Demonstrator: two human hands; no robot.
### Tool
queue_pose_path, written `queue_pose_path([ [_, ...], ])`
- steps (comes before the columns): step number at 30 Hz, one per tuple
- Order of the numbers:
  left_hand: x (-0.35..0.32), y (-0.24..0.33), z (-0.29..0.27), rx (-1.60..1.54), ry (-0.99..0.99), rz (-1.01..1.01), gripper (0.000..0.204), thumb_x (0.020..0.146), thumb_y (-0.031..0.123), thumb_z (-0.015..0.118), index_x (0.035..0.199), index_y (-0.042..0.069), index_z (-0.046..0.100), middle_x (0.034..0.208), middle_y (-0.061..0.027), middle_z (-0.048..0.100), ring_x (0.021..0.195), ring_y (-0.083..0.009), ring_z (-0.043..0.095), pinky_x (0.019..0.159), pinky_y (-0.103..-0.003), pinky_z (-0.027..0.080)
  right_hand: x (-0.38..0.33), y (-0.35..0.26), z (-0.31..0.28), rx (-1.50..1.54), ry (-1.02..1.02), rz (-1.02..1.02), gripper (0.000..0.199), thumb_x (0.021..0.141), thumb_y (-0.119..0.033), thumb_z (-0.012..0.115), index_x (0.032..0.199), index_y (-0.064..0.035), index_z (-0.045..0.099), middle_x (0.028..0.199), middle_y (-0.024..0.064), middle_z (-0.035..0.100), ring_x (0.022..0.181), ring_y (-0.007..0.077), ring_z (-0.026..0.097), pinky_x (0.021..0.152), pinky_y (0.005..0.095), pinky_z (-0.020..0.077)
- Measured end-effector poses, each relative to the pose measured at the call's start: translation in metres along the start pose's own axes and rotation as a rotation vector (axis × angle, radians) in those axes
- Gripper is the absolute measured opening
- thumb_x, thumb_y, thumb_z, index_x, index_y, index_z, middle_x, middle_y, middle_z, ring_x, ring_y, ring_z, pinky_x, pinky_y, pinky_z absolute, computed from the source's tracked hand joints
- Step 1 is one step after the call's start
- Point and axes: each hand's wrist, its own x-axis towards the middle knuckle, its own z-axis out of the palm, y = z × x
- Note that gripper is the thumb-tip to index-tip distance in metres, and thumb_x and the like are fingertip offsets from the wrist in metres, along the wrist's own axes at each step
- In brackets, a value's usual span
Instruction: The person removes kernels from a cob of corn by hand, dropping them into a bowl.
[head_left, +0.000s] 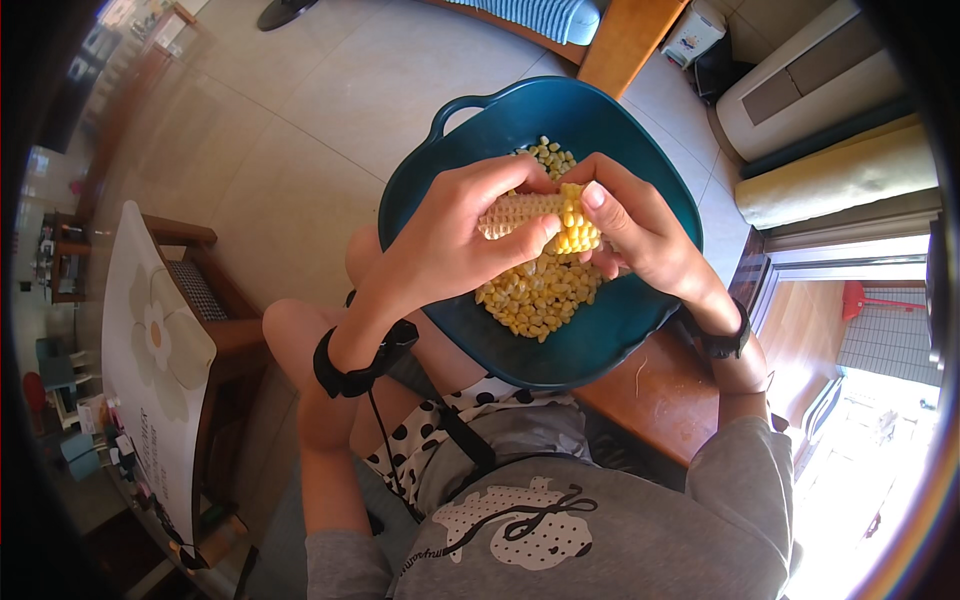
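Note:
Both hands hold one corn cob (545, 217) over a dark teal plastic basin (640, 170). My left hand (455, 235) wraps the stripped, pale end of the cob. My right hand (640, 225) grips the end that still carries yellow kernels, thumb pressed on them. A pile of loose yellow kernels (538, 295) lies in the bottom of the basin, with a few more (548, 155) behind the hands. The basin rests on my lap and against a wooden bench (655, 395). Each wrist wears a black strap.
A wooden chair (215, 330) stands at my left beside a table under a white flower-print cloth (150, 360). Pale tiled floor (300, 120) spreads ahead. At the right are a white appliance (800, 85), a rolled mat (840, 180) and a bright doorway.

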Motion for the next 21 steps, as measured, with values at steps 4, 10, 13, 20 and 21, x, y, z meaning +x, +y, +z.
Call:
queue_pose_path([
  [4,0.000,0.000,0.001,0.004,-0.009,0.011,0.024,0.086,0.019,0.057,0.096,-0.003,0.056,0.082,-0.0095,0.058,0.075,-0.0143,0.055,0.070,-0.027,0.044,0.000,-0.001,-0.001,-0.007,-0.004,0.002,0.049,0.095,-0.048,0.045,0.102,0.0000,0.052,0.062,0.0048,0.054,0.047,0.0069,0.049,0.044,0.0198,0.0378],
  [10,0.002,0.008,-0.002,-0.117,-0.035,-0.213,0.024,0.091,0.021,0.057,0.096,-0.002,0.056,0.083,-0.0069,0.059,0.077,-0.0112,0.054,0.070,-0.026,0.044,0.000,0.000,-0.001,-0.023,0.007,0.012,0.049,0.095,-0.048,0.045,0.102,-0.0003,0.052,0.062,0.0052,0.054,0.047,0.0072,0.049,0.044,0.0201,0.0381],
  [13,0.001,-0.001,0.001,-0.073,-0.028,-0.051,0.027,0.090,0.024,0.061,0.096,-0.002,0.056,0.084,-0.0067,0.059,0.079,-0.0108,0.054,0.071,-0.025,0.044,0.000,0.000,0.000,-0.026,0.006,0.015,0.048,0.095,-0.048,0.045,0.101,-0.0004,0.052,0.062,0.0049,0.054,0.047,0.0071,0.049,0.044,0.0201,0.0380],
  [20,-0.002,-0.003,0.002,-0.083,-0.072,-0.037,0.042,0.076,0.022,0.079,0.102,0.001,0.053,0.090,-0.0064,0.058,0.083,-0.0115,0.056,0.075,-0.027,0.046,0.000,-0.004,0.000,-0.008,0.054,0.036,0.048,0.096,-0.048,0.044,0.098,-0.0003,0.053,0.061,0.0043,0.054,0.046,0.0066,0.048,0.043,0.0198,0.0372],
  [21,-0.002,-0.005,0.003,-0.074,-0.078,-0.028,0.047,0.072,0.021,0.081,0.103,0.001,0.053,0.092,-0.0064,0.058,0.084,-0.0119,0.056,0.076,-0.027,0.047,0.000,-0.004,0.000,-0.013,0.057,0.033,0.049,0.096,-0.048,0.044,0.097,-0.0003,0.053,0.061,0.0043,0.053,0.046,0.0065,0.047,0.043,0.0198,0.0369],
])
